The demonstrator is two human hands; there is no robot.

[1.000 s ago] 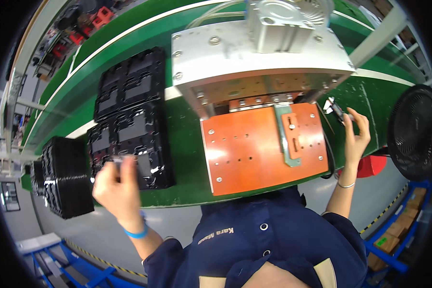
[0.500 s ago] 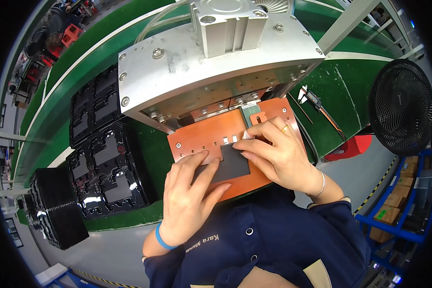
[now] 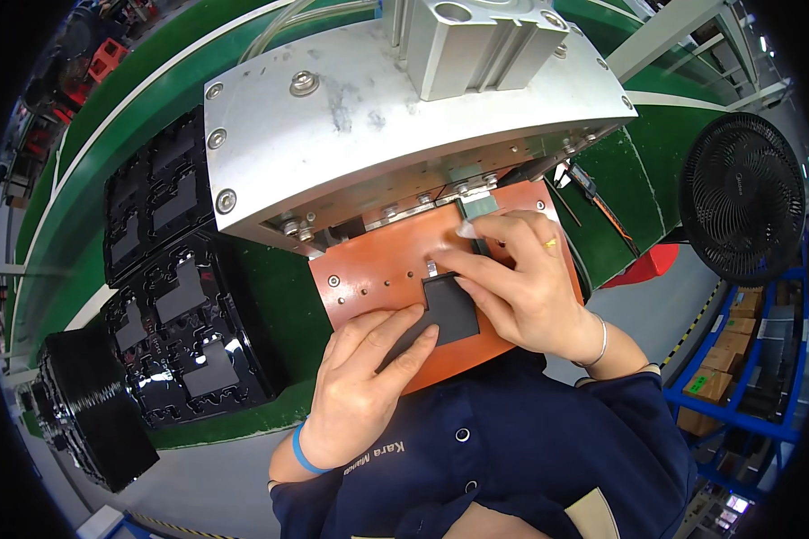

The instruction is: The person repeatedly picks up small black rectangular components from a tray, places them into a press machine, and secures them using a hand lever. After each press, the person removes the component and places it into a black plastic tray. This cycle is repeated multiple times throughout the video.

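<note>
A flat dark-grey L-shaped piece with a silver tab, which looks like a pouch battery cell [image 3: 449, 310], lies on the orange plate [image 3: 368, 256] before me. My left hand [image 3: 360, 359] holds its left part, thumb on top and fingers along the upper edge. My right hand [image 3: 521, 287] bends over the cell's upper right corner, its thumb at the edge and a finger beside the silver tab [image 3: 431, 268]. At its index fingertip shows a small white bit [image 3: 465, 231]; whether it is held or worn I cannot make out. Behind the plate stands a silver metal press [image 3: 404, 135].
Black plastic trays [image 3: 184, 296] with similar grey pieces lie on the green bench at left, beside a stack of black trays [image 3: 99, 404]. At right are calipers [image 3: 584, 184], a thin rod, a black fan [image 3: 746, 198], a red object [image 3: 647, 267] and a blue shelf with boxes [image 3: 715, 382].
The view has moved closer to the press. My right fingers have shifted toward the press, now covering one of the two silver tabs seen before. My left fingers have drawn in on the cell.
</note>
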